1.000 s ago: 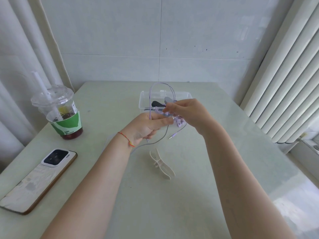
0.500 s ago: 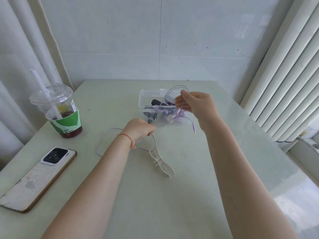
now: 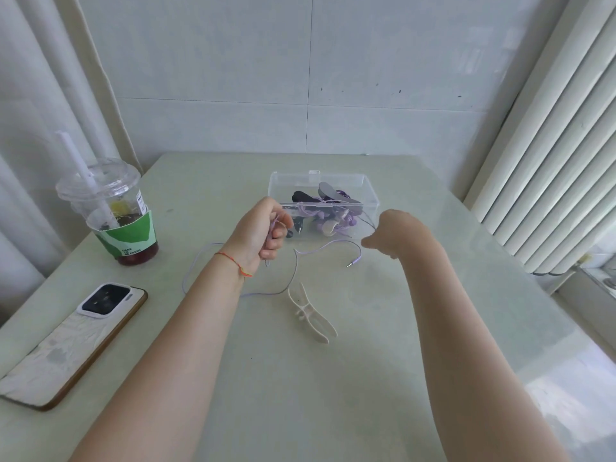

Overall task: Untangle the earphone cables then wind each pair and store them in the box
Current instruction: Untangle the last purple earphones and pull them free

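Note:
A clear plastic box (image 3: 369,186) stands at the middle back of the table, with black and purple wound earphones (image 3: 328,216) inside. My left hand (image 3: 263,230) grips one end of a loose purple earphone cable (image 3: 296,271) just left of the box. The cable loops across the table, and its jack (image 3: 350,264) lies in front of the box. My right hand (image 3: 395,233) hovers at the box's front right corner, bent downward so its fingers are hidden. A thin cable runs from the box towards it. A beige cable winder (image 3: 311,313) lies on the table nearer to me.
An iced drink cup (image 3: 115,211) with a straw stands at the left. A phone (image 3: 71,341) lies face down near the left edge. The wall is behind the table, a curtain hangs at the left and blinds at the right.
My right hand has come down from above the box to its front right corner. My left hand moved up towards the box with the purple cable, and the jack end now lies on the table.

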The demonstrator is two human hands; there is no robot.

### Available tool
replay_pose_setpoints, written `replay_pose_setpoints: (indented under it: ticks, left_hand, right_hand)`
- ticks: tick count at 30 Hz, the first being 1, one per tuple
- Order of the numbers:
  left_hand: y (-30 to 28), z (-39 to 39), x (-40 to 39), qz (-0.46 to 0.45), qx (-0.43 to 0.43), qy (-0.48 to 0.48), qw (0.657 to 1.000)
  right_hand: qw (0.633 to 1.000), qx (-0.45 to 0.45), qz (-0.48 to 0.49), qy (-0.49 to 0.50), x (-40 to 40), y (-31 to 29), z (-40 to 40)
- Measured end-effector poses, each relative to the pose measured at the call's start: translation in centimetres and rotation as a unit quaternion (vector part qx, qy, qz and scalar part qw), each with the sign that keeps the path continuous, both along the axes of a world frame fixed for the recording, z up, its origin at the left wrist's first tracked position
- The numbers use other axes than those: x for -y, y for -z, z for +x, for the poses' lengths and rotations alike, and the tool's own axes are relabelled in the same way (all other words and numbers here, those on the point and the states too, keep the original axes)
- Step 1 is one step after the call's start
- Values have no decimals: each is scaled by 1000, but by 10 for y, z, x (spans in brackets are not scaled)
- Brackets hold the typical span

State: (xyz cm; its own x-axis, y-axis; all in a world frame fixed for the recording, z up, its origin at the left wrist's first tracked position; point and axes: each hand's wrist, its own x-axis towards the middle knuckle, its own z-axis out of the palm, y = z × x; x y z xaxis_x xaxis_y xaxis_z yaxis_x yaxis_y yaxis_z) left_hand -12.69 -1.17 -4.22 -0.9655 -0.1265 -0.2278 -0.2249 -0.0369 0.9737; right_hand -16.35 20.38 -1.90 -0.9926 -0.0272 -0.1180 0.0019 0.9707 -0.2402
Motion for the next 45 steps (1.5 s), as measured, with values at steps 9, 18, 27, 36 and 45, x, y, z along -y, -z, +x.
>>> replay_pose_setpoints:
  ticks: [9, 18, 27, 36, 45]
  left_hand:
    - [1, 11, -12, -215, -65, 107, 969]
    - [-14, 8, -20, -148, -75, 92, 982]
    - [-10, 8, 13, -230, -68, -133, 962]
    - [-6, 11, -15, -257, -109, 73, 958]
    - [-17, 8, 13, -122, -85, -153, 977]
  right_hand:
    - [975, -129, -87, -160, 23, -31, 19]
    - [938, -48, -246, -238, 51, -17, 28]
    - [973, -192, -117, 59, 8, -3, -6]
    - [918, -31, -342, -199, 57, -17, 28]
    - [951, -86, -287, -69, 35, -8, 9]
